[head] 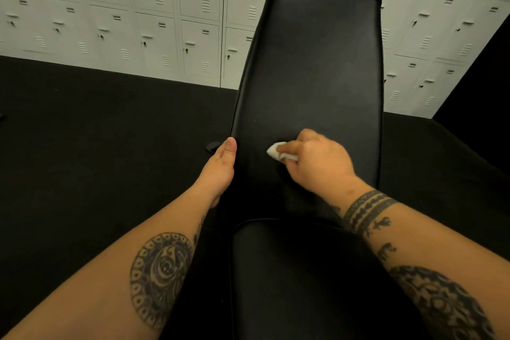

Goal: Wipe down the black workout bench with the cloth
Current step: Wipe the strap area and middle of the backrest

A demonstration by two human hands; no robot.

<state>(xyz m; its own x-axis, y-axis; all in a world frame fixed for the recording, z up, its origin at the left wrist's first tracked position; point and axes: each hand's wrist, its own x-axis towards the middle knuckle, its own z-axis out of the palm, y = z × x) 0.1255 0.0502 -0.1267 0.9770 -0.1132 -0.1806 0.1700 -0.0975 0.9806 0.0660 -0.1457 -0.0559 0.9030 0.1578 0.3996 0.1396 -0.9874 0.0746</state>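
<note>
The black bench (309,63) runs up the middle of the view in 2 pads: a long back pad rising away and a seat pad (289,270) nearest the camera. The right hand (317,158) has its fingers curled round a small white cloth (278,150) and presses it on the lower back pad. The left hand (220,165) lies along that pad's left edge with the thumb straight on it; its fingers are hidden, so I cannot tell whether it grips. Pale lockers (138,8) stand behind, on a black floor (82,132).
</note>
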